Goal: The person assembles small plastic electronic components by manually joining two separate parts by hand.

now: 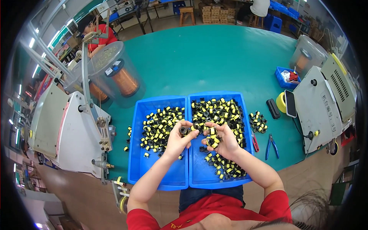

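Two blue plastic trays stand side by side before me, the left tray (pixel 157 174) and the right tray (pixel 195 174). Small black coil bobbins wrapped in yellow tape are heaped in both, as in the left pile (pixel 155 130) and the right pile (pixel 220 109). Above the inner rims, my left hand (pixel 177 141) is closed with small coil bobbins (pixel 184 131) at its fingers. My right hand (pixel 227 143) curls round several coil bobbins (pixel 213 140), its fingertips close to the left ones. The exact grip between the fingertips is partly hidden.
On the green table (pixel 199 57), loose coil bobbins (pixel 258 122) lie right of the trays, beside red-handled pliers (pixel 255 143) and blue-handled pliers (pixel 271 147). Winding machines flank me, left (pixel 76 134) and right (pixel 318 99). A copper wire spool (pixel 125 81) stands far left; a co-worker (pixel 103 36) sits beyond.
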Available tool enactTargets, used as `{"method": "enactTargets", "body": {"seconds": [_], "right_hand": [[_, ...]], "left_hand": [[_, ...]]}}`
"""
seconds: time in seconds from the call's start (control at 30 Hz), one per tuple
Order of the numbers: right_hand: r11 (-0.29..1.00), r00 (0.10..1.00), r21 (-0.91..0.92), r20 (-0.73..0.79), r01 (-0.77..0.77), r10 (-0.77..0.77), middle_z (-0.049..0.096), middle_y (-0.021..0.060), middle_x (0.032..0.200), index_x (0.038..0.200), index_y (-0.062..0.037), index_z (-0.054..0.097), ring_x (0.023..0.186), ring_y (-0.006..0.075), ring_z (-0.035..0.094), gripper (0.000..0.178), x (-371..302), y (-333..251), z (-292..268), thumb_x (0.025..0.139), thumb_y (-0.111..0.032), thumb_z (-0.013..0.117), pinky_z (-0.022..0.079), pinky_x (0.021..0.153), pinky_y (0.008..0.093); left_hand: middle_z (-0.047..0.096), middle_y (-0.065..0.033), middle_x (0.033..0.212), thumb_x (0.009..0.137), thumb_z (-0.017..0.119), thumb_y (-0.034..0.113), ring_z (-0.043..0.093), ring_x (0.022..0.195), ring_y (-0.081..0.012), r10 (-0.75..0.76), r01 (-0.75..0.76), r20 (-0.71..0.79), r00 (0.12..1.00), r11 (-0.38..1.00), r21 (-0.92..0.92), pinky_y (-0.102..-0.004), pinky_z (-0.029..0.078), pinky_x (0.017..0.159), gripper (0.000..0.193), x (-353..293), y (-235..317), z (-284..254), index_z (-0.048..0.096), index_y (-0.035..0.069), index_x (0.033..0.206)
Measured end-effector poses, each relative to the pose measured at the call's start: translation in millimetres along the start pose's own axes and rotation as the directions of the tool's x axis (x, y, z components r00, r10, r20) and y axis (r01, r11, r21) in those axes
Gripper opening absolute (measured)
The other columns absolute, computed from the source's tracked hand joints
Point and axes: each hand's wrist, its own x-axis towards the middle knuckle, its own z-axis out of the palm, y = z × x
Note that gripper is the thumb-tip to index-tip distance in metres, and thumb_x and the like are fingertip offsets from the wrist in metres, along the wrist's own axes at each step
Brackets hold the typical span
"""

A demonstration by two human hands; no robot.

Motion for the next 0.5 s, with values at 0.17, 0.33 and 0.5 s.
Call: {"method": "enactTargets", "body": {"seconds": [0.17,0.33,0.5], "right_hand": [[0.997,0.999,-0.067,-0.004,-0.034,0.034,0.054,0.0071,0.094,0.118,-0.0104,0.043,0.076,0.0217,0.057,0.034,2.4,2.2,-1.9,0.088,-0.025,0.038,0.042,0.053,0.0288],[0.989,0.998,-0.133,-0.020,-0.067,0.065,0.054,0.0096,0.096,0.117,-0.0107,0.045,0.074,0.0182,0.058,0.029,-2.8,-3.2,6.4,0.088,-0.015,0.042,0.040,0.051,0.0275],[0.988,0.999,-0.149,0.002,-0.042,0.043,0.054,0.0044,0.093,0.110,-0.0130,0.048,0.073,0.0142,0.057,0.024,-3.5,-2.5,9.6,0.087,-0.020,0.055,0.039,0.050,0.0237]], "left_hand": [[0.054,-0.0043,0.094,0.079,0.066,0.008,0.054,0.069,-0.0086,0.340,-0.307,-0.028,0.940,0.879,0.364,-0.0195,0.041,0.052,0.030,9.6,-23.1,-8.3,0.049,0.006,0.103],[0.056,-0.0116,0.096,0.079,0.061,0.003,0.057,0.088,-0.0258,0.583,-0.342,-0.072,0.809,0.568,0.749,-0.0337,0.045,0.074,0.021,11.5,-3.0,-15.5,0.052,0.001,0.099],[0.055,-0.0111,0.099,0.079,0.062,0.009,0.051,0.097,-0.0292,0.627,-0.026,-0.136,0.767,0.242,0.970,-0.0394,0.041,0.082,0.025,19.2,-4.2,-46.0,0.054,0.004,0.102]]}}
